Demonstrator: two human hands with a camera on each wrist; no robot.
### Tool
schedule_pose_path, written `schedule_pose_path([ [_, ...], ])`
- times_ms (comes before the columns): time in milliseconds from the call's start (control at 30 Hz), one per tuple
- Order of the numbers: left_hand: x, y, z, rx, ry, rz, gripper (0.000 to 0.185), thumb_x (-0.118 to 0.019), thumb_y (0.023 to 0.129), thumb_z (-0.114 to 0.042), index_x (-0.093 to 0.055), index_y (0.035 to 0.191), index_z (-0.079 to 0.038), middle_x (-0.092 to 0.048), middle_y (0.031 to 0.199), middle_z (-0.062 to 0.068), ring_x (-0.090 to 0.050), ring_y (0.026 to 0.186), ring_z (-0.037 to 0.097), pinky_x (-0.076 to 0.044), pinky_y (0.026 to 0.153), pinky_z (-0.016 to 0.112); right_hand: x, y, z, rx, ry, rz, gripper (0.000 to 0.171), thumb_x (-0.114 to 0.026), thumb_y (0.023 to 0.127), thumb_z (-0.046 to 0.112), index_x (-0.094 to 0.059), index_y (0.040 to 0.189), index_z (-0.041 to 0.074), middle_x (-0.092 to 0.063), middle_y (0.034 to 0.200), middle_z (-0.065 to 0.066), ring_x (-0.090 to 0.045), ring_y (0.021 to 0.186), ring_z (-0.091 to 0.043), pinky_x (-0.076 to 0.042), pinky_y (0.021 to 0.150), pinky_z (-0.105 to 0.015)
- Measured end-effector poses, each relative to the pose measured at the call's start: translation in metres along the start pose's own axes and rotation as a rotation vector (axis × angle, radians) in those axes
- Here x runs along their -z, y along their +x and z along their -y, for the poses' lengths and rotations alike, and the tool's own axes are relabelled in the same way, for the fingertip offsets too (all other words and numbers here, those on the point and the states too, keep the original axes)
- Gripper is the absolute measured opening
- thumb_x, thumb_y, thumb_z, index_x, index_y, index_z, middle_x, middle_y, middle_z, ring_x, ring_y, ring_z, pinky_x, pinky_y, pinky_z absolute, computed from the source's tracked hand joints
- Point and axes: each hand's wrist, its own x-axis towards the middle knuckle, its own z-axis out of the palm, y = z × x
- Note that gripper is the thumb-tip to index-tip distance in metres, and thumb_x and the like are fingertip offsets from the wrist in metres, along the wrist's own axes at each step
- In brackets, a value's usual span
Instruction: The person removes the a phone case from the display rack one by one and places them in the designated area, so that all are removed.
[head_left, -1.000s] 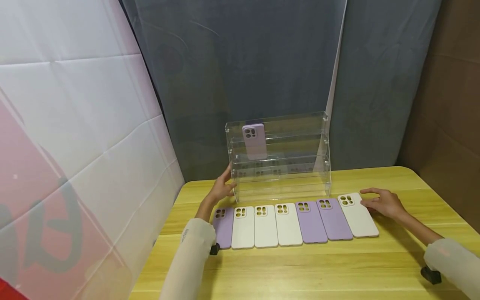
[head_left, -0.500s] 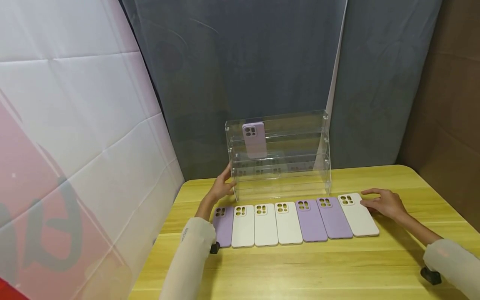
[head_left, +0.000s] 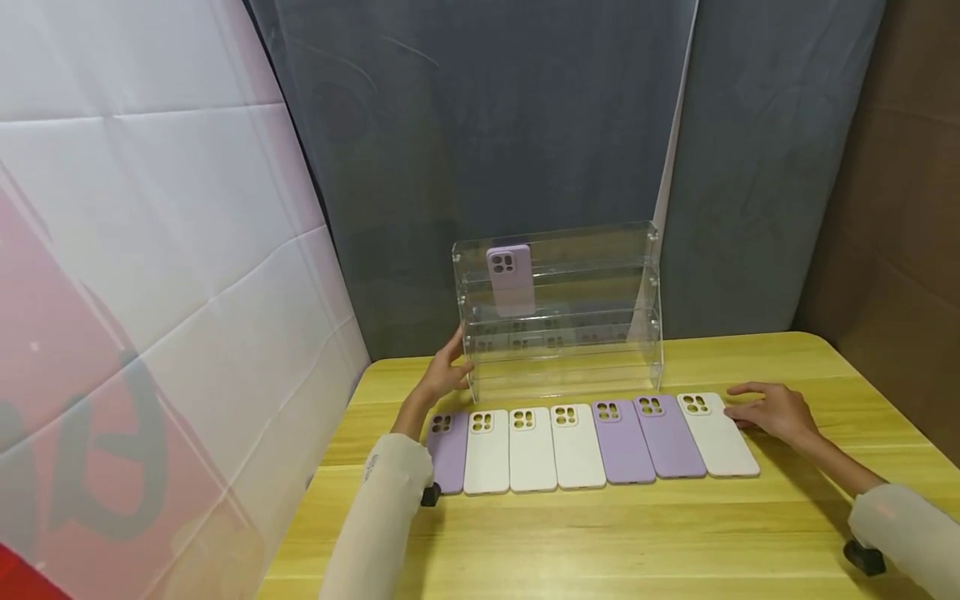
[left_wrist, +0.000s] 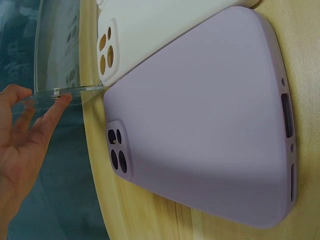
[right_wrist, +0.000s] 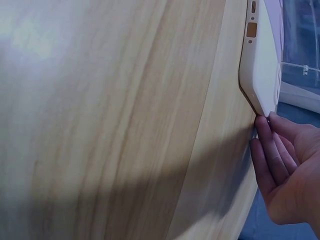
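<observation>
My left hand (head_left: 444,373) holds the left side panel of a clear stepped display rack (head_left: 562,379); in the left wrist view, thumb and fingers lie on either side of that panel (left_wrist: 75,91). One purple phone case (head_left: 512,283) stands on the rack's upper left. In front lies a row of several white and purple phone cases, from a purple case (head_left: 447,458) at the left to a white case (head_left: 722,437) at the right. My right hand (head_left: 776,412) pinches the right edge of that last white case (right_wrist: 265,65) with thumb and fingertips.
The wooden table (head_left: 570,542) has rounded far corners. A dark grey curtain (head_left: 480,125) hangs behind the rack. A white and pink cloth wall (head_left: 187,208) stands at the left, a brown one (head_left: 900,233) at the right.
The rightmost white phone case has slid slightly toward me, its top edge now a little lower, with my right hand following. My left hand stays on the rack.
</observation>
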Motion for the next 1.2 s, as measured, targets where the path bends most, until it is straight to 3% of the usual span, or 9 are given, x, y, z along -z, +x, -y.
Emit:
schedule_pose_path([
  [300,0.0,-0.001,-0.001,-0.003,-0.02,0.006,0.085,-0.053,0.103,0.006,-0.011,0.169,-0.027,-0.029,0.165,0.027,-0.042,0.143,0.05,-0.06,0.086,0.057,0.002,0.003,0.002,-0.01,0.031,-0.011,0.054,-0.086,0.086,0.027,-0.07,0.124,-0.008,-0.077,0.073,-0.005,-0.075,0.065,-0.015,-0.05,0.059,-0.022],
  [567,0.001,-0.001,-0.002,-0.009,-0.018,0.003,0.086,-0.052,0.103,0.007,-0.01,0.168,-0.031,-0.03,0.166,0.025,-0.041,0.144,0.046,-0.06,0.086,0.056,0.012,0.016,0.014,0.077,0.004,-0.048,0.048,-0.084,0.089,0.024,-0.072,0.124,-0.005,-0.079,0.082,-0.01,-0.074,0.069,-0.009,-0.046,0.054,-0.025],
  [700,0.002,-0.001,-0.003,-0.009,-0.022,0.005,0.086,-0.052,0.103,0.007,-0.01,0.168,-0.03,-0.03,0.165,0.026,-0.041,0.144,0.047,-0.06,0.086,0.057,0.018,0.023,0.026,0.12,0.011,-0.053,0.048,-0.084,0.089,0.023,-0.071,0.125,-0.004,-0.079,0.092,-0.014,-0.074,0.071,-0.005,-0.049,0.057,-0.02],
  [867,0.003,-0.001,-0.003,-0.003,-0.023,0.006,0.086,-0.052,0.103,0.007,-0.01,0.168,-0.03,-0.03,0.165,0.027,-0.042,0.143,0.049,-0.06,0.086,0.056,0.027,0.035,0.044,0.127,0.062,-0.014,0.051,-0.082,0.091,0.022,-0.067,0.13,-0.008,-0.078,0.098,-0.019,-0.077,0.075,-0.018,-0.05,0.052,-0.022],
  [1067,0.002,-0.001,0.0,0.015,-0.02,0.001,0.086,-0.053,0.104,0.005,-0.009,0.168,-0.031,-0.031,0.164,0.027,-0.048,0.138,0.05,-0.062,0.083,0.052,0.035,0.053,0.067,0.167,0.032,-0.026,0.051,-0.082,0.092,0.026,-0.069,0.129,-0.005,-0.079,0.097,-0.018,-0.072,0.069,-0.006,-0.034,0.04,-0.028],
  [1200,0.0,0.0,0.002,0.024,-0.027,0.008,0.086,-0.054,0.104,0.003,-0.009,0.168,-0.033,-0.03,0.165,0.027,-0.053,0.131,0.053,-0.062,0.082,0.052,0.038,0.064,0.084,0.216,0.016,-0.047,0.048,-0.082,0.091,0.025,-0.07,0.128,-0.003,-0.079,0.097,-0.018,-0.069,0.066,-0.002,-0.038,0.043,-0.029],
])
